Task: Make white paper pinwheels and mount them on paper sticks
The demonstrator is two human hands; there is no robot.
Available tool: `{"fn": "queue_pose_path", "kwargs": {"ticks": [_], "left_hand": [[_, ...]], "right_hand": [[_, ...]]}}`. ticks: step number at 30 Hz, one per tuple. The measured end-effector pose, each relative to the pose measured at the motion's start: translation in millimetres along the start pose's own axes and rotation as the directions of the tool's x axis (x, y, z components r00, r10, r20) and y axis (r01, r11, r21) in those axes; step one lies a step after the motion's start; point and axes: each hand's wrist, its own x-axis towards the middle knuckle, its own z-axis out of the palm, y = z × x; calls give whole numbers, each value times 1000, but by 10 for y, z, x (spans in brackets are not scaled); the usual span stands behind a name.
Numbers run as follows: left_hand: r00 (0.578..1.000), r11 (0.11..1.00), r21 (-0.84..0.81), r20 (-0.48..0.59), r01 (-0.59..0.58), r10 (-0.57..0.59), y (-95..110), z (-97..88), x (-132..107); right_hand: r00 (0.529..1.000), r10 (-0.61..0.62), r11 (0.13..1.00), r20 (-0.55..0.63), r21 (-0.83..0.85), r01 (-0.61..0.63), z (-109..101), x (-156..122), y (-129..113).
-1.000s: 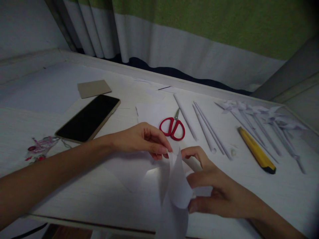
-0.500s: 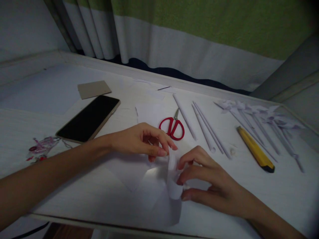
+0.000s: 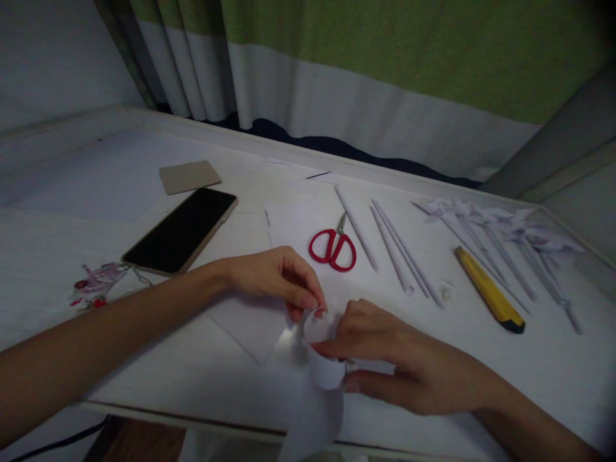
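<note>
A white paper strip, curled into a loop, is between my two hands near the table's front edge. My left hand pinches the strip's far end between thumb and fingertips. My right hand grips the near curve, with a finger inside the loop and the thumb outside. A longer piece of paper hangs below the loop toward the edge. Flat white paper lies under my left wrist. Just beyond my hands rest red-handled scissors, blades pointing away.
Rolled paper sticks lie right of the scissors. Farther right are a yellow utility knife and several paper pinwheels on sticks. A phone, a beige card and a beaded trinket lie at the left.
The strip has curled into a rounder loop and its lower end now hangs over the table edge. My left hand has come slightly nearer, and my right finger has pushed into the loop.
</note>
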Motion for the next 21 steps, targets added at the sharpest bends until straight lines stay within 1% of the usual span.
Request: {"fn": "queue_pose_path", "kwargs": {"ticks": [4,8,10,13,17,21], "left_hand": [[1000,999,36,12,22,-22,18,11,5],[999,995,93,15,32,-33,37,55,3],[998,989,134,12,60,-63,58,85,-2],[994,979,176,32,97,-105,90,119,-15],[994,974,215,71,70,-87,98,124,-29],[997,965,254,30,58,-68,81,135,-25]], "right_hand": [[997,-6,997,74,-70,11,-63,67,-53],[995,-42,997,94,-60,48,-94,132,-77],[997,-17,999,74,-47,20,-89,144,-78],[999,43,999,8,-20,-42,-56,127,-61],[996,41,999,-74,37,-38,10,85,-8],[996,44,997,-82,70,-39,45,74,41]]}}
